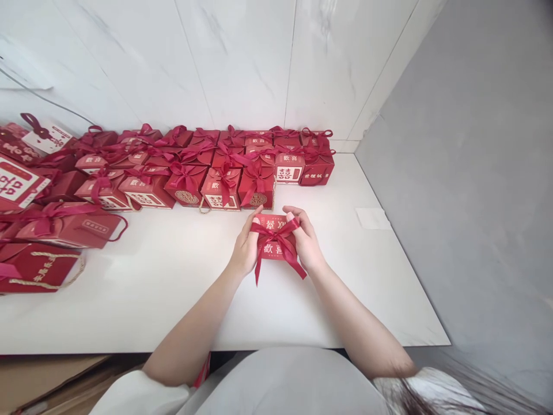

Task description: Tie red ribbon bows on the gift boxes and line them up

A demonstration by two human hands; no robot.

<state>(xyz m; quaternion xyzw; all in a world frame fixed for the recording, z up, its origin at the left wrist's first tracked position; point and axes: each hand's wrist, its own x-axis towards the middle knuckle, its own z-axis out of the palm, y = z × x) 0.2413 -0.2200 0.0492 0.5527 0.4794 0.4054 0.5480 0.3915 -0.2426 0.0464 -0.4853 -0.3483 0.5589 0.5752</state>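
Note:
Between my two hands is a small red gift box (275, 253) with pale lettering on its top. A dark red ribbon (276, 234) is tied in a bow across it, and its two tails hang down toward me. My left hand (247, 242) grips the box's left side, thumb on the left loop of the bow. On the opposite side my right hand (307, 239) holds the box, its thumb by the right loop. The lower part of the box and some fingertips are hidden from above.
Rows of similar red gift boxes (185, 183) with bows stand along the marble-patterned wall (242, 63). Larger red boxes with rope handles (52, 266) sit at the left. A pale paper piece (372, 219) lies near the right edge of the white table (173, 300).

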